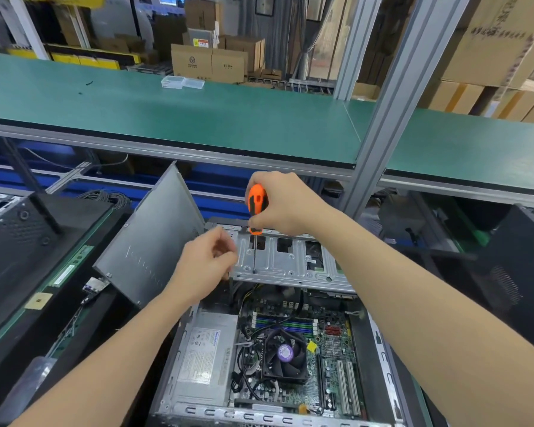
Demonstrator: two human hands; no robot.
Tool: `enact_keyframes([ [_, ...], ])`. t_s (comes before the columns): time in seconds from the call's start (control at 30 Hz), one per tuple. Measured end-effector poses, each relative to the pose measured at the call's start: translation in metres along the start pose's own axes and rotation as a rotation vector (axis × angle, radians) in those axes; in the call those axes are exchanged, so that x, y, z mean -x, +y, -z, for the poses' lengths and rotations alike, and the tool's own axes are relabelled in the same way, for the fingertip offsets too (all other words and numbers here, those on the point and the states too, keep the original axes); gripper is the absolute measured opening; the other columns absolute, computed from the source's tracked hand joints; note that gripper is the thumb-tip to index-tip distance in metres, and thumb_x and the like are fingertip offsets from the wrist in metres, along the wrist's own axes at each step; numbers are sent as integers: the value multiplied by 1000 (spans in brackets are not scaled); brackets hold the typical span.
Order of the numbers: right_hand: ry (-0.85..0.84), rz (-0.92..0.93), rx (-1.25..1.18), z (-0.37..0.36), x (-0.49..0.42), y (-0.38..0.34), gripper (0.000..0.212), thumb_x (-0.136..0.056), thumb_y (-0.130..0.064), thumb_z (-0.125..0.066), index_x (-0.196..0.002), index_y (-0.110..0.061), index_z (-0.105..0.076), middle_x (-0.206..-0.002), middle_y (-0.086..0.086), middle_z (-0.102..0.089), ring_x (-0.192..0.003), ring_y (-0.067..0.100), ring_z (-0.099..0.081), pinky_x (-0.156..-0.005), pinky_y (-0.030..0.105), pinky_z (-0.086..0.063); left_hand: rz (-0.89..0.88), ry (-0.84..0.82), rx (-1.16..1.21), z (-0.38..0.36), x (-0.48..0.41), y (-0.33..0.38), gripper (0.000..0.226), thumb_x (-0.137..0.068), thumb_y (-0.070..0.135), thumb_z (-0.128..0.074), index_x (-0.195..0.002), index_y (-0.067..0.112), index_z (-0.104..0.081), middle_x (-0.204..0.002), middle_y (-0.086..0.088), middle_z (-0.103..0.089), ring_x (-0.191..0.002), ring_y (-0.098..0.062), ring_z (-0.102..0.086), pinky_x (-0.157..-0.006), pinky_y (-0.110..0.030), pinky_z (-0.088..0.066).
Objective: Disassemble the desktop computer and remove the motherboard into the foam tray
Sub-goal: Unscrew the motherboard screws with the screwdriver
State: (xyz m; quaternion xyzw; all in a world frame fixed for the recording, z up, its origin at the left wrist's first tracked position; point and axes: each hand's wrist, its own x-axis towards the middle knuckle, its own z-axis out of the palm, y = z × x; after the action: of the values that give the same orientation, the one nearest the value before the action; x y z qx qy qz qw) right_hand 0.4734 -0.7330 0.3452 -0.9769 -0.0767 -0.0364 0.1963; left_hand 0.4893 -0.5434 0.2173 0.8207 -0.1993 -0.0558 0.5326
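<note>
1. Right hand (285,204): fingers wrapped round the orange screwdriver (256,208), held upright with its tip on the metal drive cage (290,263).
2. Left hand (207,266): fingers curled at the cage's left edge; whether they pinch anything cannot be told.
3. Motherboard (330,343): lying inside the open computer case (259,416), beside the power supply (204,355).
4. Side panel (154,238): leaning at left.

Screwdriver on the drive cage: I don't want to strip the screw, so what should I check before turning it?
1. Grip: the right hand holds the screwdriver by its handle: ok.
2. Shaft roughly upright, tip down on the drive cage: ok.
3. Tip seated in a screw head: cannot tell, too small.
4. The left hand steadying the cage: cannot tell, blurred.
5. The side panel leans apart from the tool: ok.
6. The motherboard free of cables: not ok, some lie across it.
</note>
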Motion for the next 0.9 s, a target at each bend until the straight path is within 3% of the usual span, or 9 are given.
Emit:
enact_keyframes([
  [0.13,16,-10,-308,-17,11,13,20,-79,-17,-74,-96,-25,-67,-91,-6,-72,-84,16,-69,-74,32,-58,77,-449,-348,3,11,-13,26,-89,22,-61,-79,42,-75,-83,20,-75,-77,2,-69,-72,-13,-50],
  [0.23,122,-58,-357,-38,18,23,8,-89,-28,-70,-92,-22,-65,-82,-7,-68,-76,15,-64,-69,32,-53,131,-642,-523,-11,2,-10,33,-101,22,-50,-102,41,-77,-107,22,-72,-96,4,-64,-91,-21,-49],
  [0.4,99,-116,-374,-66,26,27,31,-98,-48,-63,-96,-17,-65,-79,4,-72,-74,20,-69,-79,44,-57,337,-950,-680,-44,-17,-12,44,-101,10,-44,-141,13,-61,-147,1,-58,-131,-17,-56,-114,-32,-40],
  [0.5,134,-93,-438,-70,26,27,21,-97,-41,-69,-105,-26,-57,-87,-2,-75,-83,19,-71,-85,43,-56,400,-885,-714,-61,-21,-33,43,-100,2,-41,-136,5,-64,-136,-11,-65,-110,-23,-64,-93,-34,-52],
  [0.63,82,-132,-514,-66,24,29,26,-95,-33,-72,-110,-26,-52,-96,-3,-75,-91,19,-71,-90,46,-55,373,-831,-843,-70,-26,-51,33,-98,1,-41,-117,4,-68,-95,-8,-66,-66,-17,-49,-57,-27,-38],
  [0.7,87,-126,-561,-62,24,31,18,-96,-24,-71,-108,-22,-59,-103,-1,-73,-91,21,-70,-89,46,-57,429,-820,-857,-72,-29,-51,32,-97,-1,-45,-120,2,-67,-98,-8,-64,-64,-16,-50,-52,-25,-39],
  [0.73,88,-116,-573,-61,25,32,15,-96,-21,-70,-109,-21,-62,-105,-2,-72,-90,20,-71,-87,44,-58,443,-816,-850,-72,-30,-51,35,-98,-1,-47,-127,2,-65,-108,-10,-67,-73,-18,-58,-58,-27,-46],
  [0.8,88,-76,-537,-61,26,33,12,-99,-18,-65,-112,-20,-65,-102,-4,-72,-85,12,-71,-81,33,-60,466,-807,-839,-72,-32,-51,43,-101,2,-47,-143,7,-57,-138,-13,-62,-111,-26,-65,-88,-34,-55],
  [0.9,66,-55,-512,-66,30,29,11,-104,-17,-57,-115,-18,-62,-94,-7,-71,-75,1,-69,-70,18,-56,420,-808,-844,-73,-32,-55,51,-105,4,-44,-155,13,-44,-158,-10,-45,-139,-29,-49,-114,-38,-41],
])
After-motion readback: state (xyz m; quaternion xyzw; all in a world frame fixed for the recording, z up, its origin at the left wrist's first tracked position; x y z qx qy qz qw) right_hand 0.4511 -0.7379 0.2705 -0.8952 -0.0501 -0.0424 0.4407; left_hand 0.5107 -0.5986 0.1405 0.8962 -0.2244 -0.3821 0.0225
